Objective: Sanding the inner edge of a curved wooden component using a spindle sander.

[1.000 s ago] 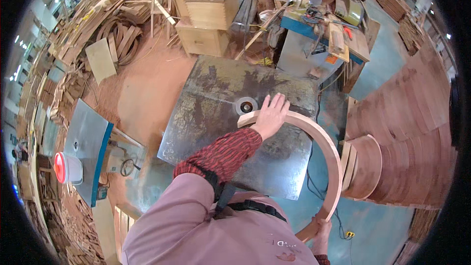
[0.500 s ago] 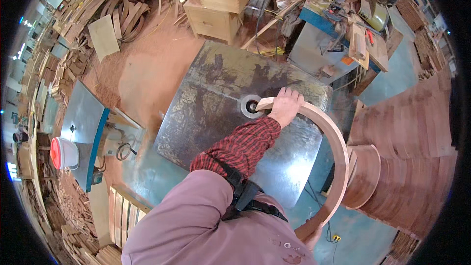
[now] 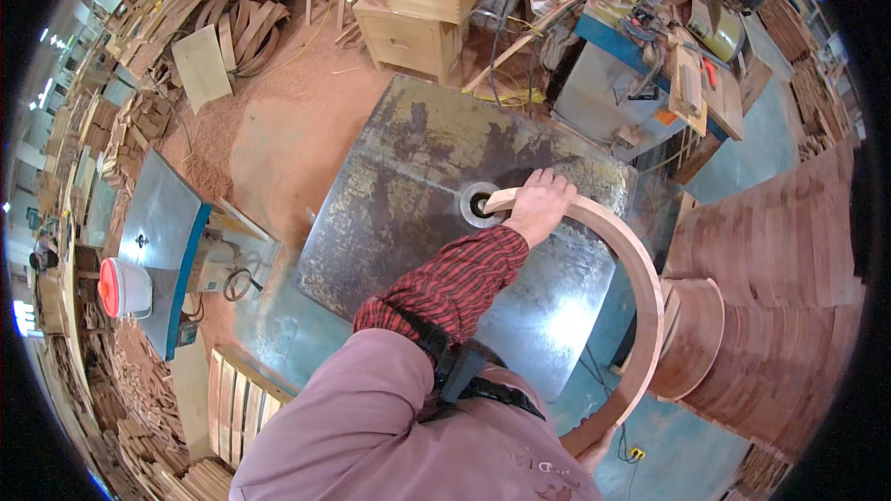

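A pale, half-round curved wooden piece (image 3: 649,315) arcs over the right side of a worn metal machine table (image 3: 408,186). Its far end lies against the dark spindle (image 3: 481,205), which sits in a round opening in that table. My left hand (image 3: 541,207), in a red-and-black plaid sleeve, is closed over the piece just right of the spindle, fingers wrapped across its top. Down by my right side, my right hand (image 3: 596,450) grips the near end of the arc. Part of that hand is hidden behind the wood and my clothing.
To the left stands a second metal table (image 3: 167,223) with a red-lidded white bucket (image 3: 125,288). Curved reddish wooden panels (image 3: 766,315) are stacked at right. Wooden drawer boxes (image 3: 422,28) stand beyond the table, near a cluttered bench (image 3: 631,56). A cable (image 3: 624,427) lies on the floor.
The whole view has shifted slightly to the right. Both hands keep their hold on the curved piece, whose end stays at the spindle with hardly any visible movement.
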Tool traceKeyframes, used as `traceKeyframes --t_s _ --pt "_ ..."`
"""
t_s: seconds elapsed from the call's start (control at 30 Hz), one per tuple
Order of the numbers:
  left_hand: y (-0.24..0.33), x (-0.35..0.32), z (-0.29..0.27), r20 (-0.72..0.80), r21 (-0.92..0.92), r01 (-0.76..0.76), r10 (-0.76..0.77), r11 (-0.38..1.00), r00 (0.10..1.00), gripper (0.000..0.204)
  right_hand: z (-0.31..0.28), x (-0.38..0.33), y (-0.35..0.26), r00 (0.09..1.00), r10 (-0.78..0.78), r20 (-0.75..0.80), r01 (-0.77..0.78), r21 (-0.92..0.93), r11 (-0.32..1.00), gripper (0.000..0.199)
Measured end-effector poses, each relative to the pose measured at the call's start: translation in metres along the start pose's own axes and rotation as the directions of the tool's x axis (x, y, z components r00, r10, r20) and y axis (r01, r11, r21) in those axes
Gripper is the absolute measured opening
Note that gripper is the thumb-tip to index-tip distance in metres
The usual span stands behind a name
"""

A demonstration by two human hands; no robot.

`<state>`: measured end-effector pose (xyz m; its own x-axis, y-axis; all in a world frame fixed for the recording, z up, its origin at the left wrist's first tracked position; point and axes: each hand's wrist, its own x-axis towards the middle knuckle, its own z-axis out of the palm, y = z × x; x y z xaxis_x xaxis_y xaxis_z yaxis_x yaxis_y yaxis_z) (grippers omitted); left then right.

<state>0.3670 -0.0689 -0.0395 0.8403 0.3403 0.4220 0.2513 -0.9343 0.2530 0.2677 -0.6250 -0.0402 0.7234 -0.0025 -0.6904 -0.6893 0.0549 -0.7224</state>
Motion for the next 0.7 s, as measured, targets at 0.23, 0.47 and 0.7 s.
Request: traceKeyframes --t_s 0.23,0.47,0.7 --pt "0.001 -0.006 -0.003 0.031 0.016 -0.018 0.018 1.000 0.999 0.016 0.010 -0.016 0.003 0.998 -0.021 -0.056 0.021 -0.002 1.000 0.074" --pt "-0.004 -0.018 -0.008 -0.017 0.032 -0.022 0.022 0.999 1.000 0.019 0.010 -0.019 0.003 0.999 -0.034 0.015 0.033 0.032 0.999 0.069" --pt "-0.016 -0.032 -0.016 0.048 0.115 0.008 -0.013 0.993 0.999 0.035 0.007 -0.009 0.001 0.998 0.020 0.067 -0.024 0.055 0.998 0.068"
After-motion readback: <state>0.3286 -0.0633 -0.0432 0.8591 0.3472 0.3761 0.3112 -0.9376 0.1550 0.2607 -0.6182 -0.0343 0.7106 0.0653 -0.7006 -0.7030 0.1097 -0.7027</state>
